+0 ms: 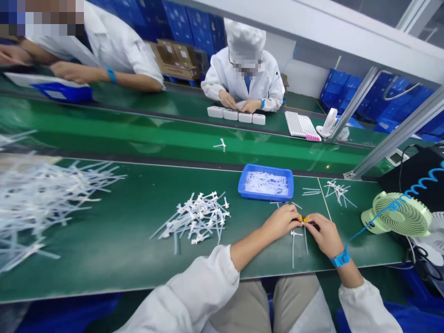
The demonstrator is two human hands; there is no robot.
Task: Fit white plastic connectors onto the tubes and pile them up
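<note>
Left hand (pixel 280 222) and right hand (pixel 325 235) are both pinched narrow, fingertips meeting on small yellow pieces (pixel 303 218), too small to identify, near-right on the green mat (pixel 121 240), just near of the blue tray (pixel 243 185). Risk: the pieces look tiny and slick and could pop out of the pinch, and the wrist-strap cord (pixel 421 184) could sweep the loose tubes (pixel 293 247) under the hands. Tubes are thin, translucent white, T-shaped heads; tray is rigid plastic; mat is smooth and glossy

The green bench (pixel 121 240) carries a heap of white tube pieces (pixel 196 217) at its middle, a larger blurred heap (pixel 41 199) at left and a blue tray (pixel 265 198) of similar parts. Further right lie a small cluster (pixel 338 190), loose tubes (pixel 293 252) and a green fan (pixel 397 215).
</note>
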